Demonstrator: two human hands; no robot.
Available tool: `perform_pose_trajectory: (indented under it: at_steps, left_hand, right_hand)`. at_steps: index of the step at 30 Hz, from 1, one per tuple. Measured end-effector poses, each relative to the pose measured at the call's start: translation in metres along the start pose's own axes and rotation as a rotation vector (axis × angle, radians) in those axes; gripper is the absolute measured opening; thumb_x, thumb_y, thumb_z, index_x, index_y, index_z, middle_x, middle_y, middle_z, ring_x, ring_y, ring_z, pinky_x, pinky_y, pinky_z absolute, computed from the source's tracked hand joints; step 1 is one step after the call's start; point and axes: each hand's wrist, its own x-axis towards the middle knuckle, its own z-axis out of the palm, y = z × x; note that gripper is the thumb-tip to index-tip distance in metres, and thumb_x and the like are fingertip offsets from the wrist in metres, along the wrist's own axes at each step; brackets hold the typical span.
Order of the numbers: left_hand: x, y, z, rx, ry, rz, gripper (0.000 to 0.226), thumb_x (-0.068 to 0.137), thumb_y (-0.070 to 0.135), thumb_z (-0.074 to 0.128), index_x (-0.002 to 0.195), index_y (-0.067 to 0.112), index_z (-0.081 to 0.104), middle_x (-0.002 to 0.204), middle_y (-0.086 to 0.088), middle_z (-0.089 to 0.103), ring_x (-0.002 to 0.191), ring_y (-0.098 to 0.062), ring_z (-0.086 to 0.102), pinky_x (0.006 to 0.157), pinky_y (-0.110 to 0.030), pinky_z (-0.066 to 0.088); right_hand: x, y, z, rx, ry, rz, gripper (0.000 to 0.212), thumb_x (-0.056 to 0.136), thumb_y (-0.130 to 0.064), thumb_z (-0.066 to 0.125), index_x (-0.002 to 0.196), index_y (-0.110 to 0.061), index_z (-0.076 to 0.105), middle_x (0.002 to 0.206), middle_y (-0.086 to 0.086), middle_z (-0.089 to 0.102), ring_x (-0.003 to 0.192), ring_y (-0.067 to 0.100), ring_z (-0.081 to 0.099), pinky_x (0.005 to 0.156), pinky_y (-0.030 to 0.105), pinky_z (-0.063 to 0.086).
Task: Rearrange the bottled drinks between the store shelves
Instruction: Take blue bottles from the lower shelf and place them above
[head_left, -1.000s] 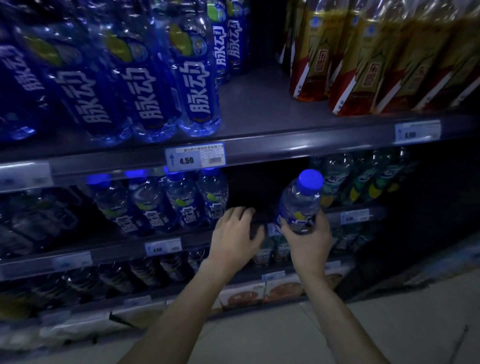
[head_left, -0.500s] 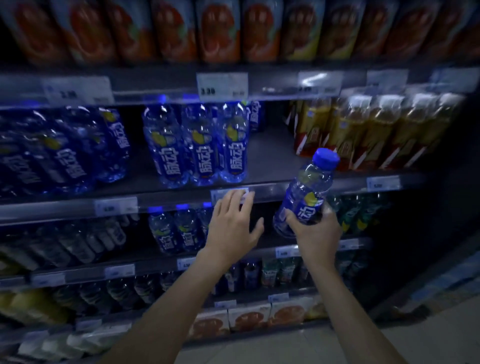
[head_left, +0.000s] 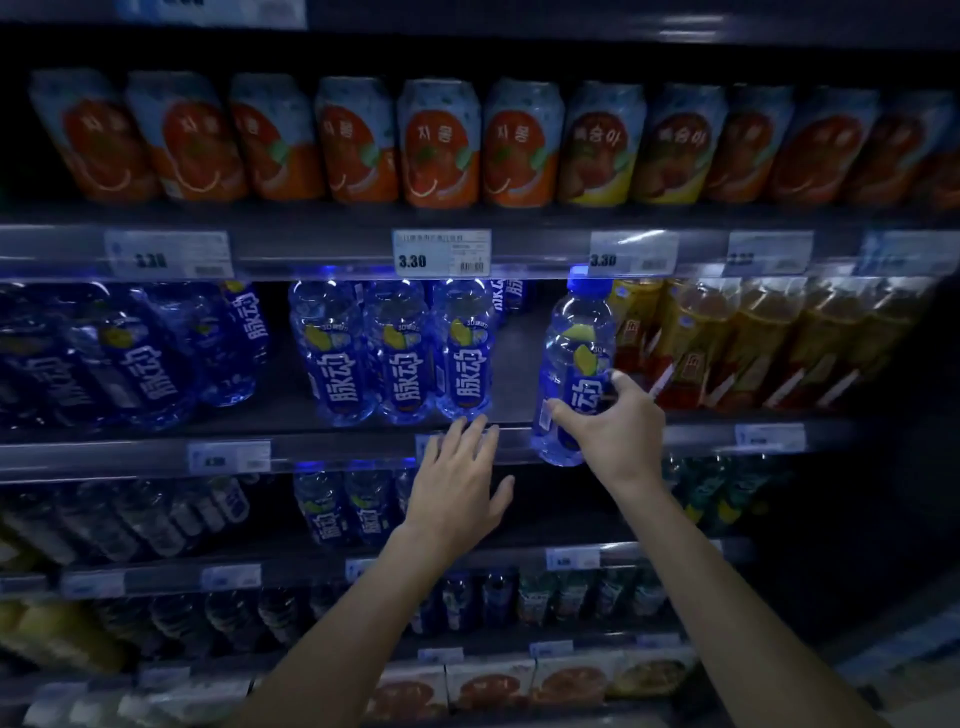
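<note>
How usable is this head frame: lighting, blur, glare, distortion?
Head view: dim, with a blue cast; the right edge falls into black. The held bottle in the right hand is fairly sharp; the left hand is clear. Glare whitens the price tags. Wide-angle bending curves the shelf rails; lower shelves are murky.

Blue cap and blue label with white characters and a yellow-green patch on the held bottle (head_left: 574, 364). Orange-red fruit on pale blue cans (head_left: 441, 143). Amber, red-labelled bottles (head_left: 727, 343) at right.
</note>
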Motion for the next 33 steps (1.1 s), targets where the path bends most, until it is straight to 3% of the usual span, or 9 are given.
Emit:
perform_pose_trajectory:
  at_steps: [8,12,17,23,33]
  left_hand:
    - [0.000,0.000,-0.005,0.004,0.038,-0.021,0.063,0.095,0.049,0.039,0.147,0.015,0.029,0.152,-0.001,0.033,0.142,-0.025,0.022,0.113,-0.044,0.022]
    - [0.001,0.002,-0.006,-0.004,0.056,-0.028,0.060,0.095,0.047,0.041,0.145,0.014,0.034,0.150,-0.001,0.037,0.140,-0.026,0.026,0.113,-0.044,0.022]
    - [0.002,0.004,-0.009,0.012,0.068,-0.045,0.058,0.093,0.046,0.043,0.142,0.014,0.040,0.145,-0.002,0.045,0.136,-0.028,0.035,0.111,-0.047,0.026]
    - [0.004,0.004,-0.011,-0.006,0.128,-0.062,0.055,0.088,0.042,0.052,0.133,0.011,0.052,0.135,-0.004,0.055,0.127,-0.031,0.046,0.105,-0.049,0.036]
    - [0.005,-0.001,-0.013,-0.032,0.089,-0.052,0.056,0.091,0.043,0.047,0.139,0.014,0.045,0.141,-0.001,0.050,0.133,-0.027,0.039,0.111,-0.047,0.028]
  right_hand:
    - [0.026,-0.014,0.001,0.017,-0.020,0.019,0.044,0.064,-0.048,0.082,0.092,-0.018,0.066,0.079,-0.007,0.069,0.071,0.010,0.066,0.065,0.031,0.057]
    - [0.035,-0.021,0.006,0.061,-0.001,0.001,0.040,0.063,-0.044,0.084,0.088,-0.022,0.062,0.076,-0.012,0.066,0.068,0.000,0.062,0.056,0.009,0.046]
    - [0.038,-0.020,0.029,0.116,0.020,-0.004,0.040,0.062,-0.036,0.087,0.090,-0.021,0.063,0.081,-0.007,0.068,0.072,0.006,0.064,0.059,0.004,0.042]
    - [0.039,-0.019,0.052,0.148,0.005,-0.038,0.040,0.065,-0.035,0.084,0.093,-0.019,0.062,0.089,-0.002,0.068,0.078,0.012,0.065,0.072,0.035,0.055]
    - [0.029,-0.016,0.058,0.090,-0.001,-0.058,0.039,0.069,-0.035,0.082,0.095,-0.018,0.060,0.094,-0.001,0.060,0.082,0.013,0.061,0.074,0.034,0.054]
